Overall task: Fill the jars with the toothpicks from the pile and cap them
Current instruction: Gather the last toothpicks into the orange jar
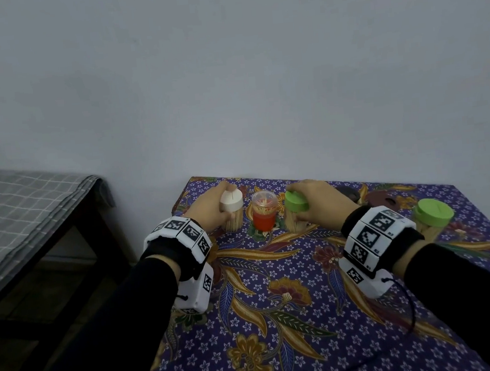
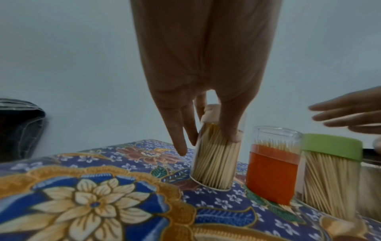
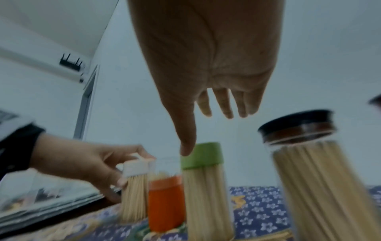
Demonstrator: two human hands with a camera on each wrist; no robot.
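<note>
Left hand (image 1: pixel 210 208) wrapped around the clear white-capped toothpick jar (image 1: pixel 233 209), just left of the orange-banded clear jar (image 1: pixel 265 213) on the floral-clothed table (image 1: pixel 279 301). Right hand (image 1: pixel 320 200) on the green-capped toothpick jar (image 1: pixel 296 210) just right of the orange one, thumb touching the cap, other fingers nearly straight. Second green-capped jar (image 1: pixel 434 218) well right. Brown-lidded jar (image 3: pixel 313 163) beyond.

Dim, flat, bluish indoor light, soft shadows, wide-angle bending at edges, motion blur in the right wrist view.
</note>
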